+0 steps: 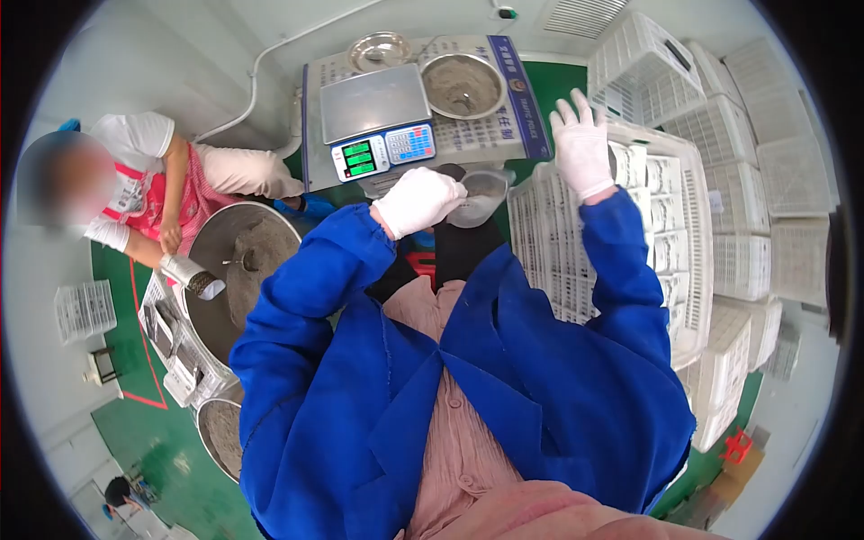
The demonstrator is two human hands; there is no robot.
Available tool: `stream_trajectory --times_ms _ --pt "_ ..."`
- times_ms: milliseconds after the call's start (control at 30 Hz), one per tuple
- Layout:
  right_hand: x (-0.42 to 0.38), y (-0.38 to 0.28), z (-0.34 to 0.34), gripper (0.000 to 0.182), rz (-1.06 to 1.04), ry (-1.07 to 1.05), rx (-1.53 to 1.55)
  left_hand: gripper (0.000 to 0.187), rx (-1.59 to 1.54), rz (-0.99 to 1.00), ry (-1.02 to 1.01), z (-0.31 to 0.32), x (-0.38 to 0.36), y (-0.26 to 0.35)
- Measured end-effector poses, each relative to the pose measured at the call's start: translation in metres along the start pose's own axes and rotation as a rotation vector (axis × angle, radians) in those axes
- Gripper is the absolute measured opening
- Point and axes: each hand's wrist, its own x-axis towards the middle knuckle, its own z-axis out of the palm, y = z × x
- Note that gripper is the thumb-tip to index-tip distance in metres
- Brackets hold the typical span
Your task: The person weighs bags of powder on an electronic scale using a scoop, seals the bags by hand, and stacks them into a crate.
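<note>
My left hand (420, 200), in a white glove, is closed with its fingertips at the left edge of a clear plastic container (479, 209). A little greyish material shows inside the container; the exact grip is partly hidden. My right hand (583, 148), also gloved in white, has its fingers spread and holds nothing. It hovers by the far left corner of a white plastic crate (696, 216). White printed packets (664, 213) stand in rows inside that crate. Beyond my left hand, a digital scale (376, 103) with lit green displays rests on a table.
A steel bowl of grey powder (463, 85) and an empty steel bowl (378, 51) stand beside the scale. White crates (727, 171) are stacked at right. At left, a co-worker holds a printed packet (186, 270) over a large steel tub (202, 310) of grey powder.
</note>
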Motion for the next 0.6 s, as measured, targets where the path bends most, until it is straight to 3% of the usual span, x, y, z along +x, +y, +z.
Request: stream_trajectory --times_ms 33,100,133,233,333,467,500,533,600 --pt "-0.012 0.022 0.013 0.043 -0.049 0.043 0.274 0.014 0.006 0.006 0.003 0.001 0.006 0.003" --pt "-0.03 0.014 0.001 0.045 -0.091 -0.238 0.926 0.013 0.011 0.004 -0.016 0.002 0.006 0.013" --pt "-0.041 0.011 0.021 0.048 -0.252 -0.16 0.834 0.014 -0.013 0.041 0.015 0.006 0.008 0.011" --pt "-0.054 -0.001 0.035 0.038 -0.175 -0.336 0.756 0.015 -0.027 0.073 0.015 0.01 0.013 0.011" --pt "-0.064 -0.009 0.021 0.029 -0.166 -0.347 0.792 0.017 -0.031 0.07 0.017 0.008 0.009 0.018" --pt "-0.071 -0.028 0.01 0.017 -0.233 -0.005 0.778 0.018 -0.013 0.044 0.065 0.004 0.006 0.027" --pt "-0.071 -0.026 0.02 0.017 -0.203 -0.049 0.759 0.017 -0.001 0.029 0.073 0.006 0.006 0.026" --pt "-0.072 -0.022 0.04 0.017 -0.171 -0.094 0.741 0.028 -0.112 0.047 0.168 0.027 0.003 0.011" --pt "-0.07 -0.017 0.045 0.017 -0.134 -0.118 0.696 0.038 -0.211 -0.132 0.168 0.025 0.001 0.027"
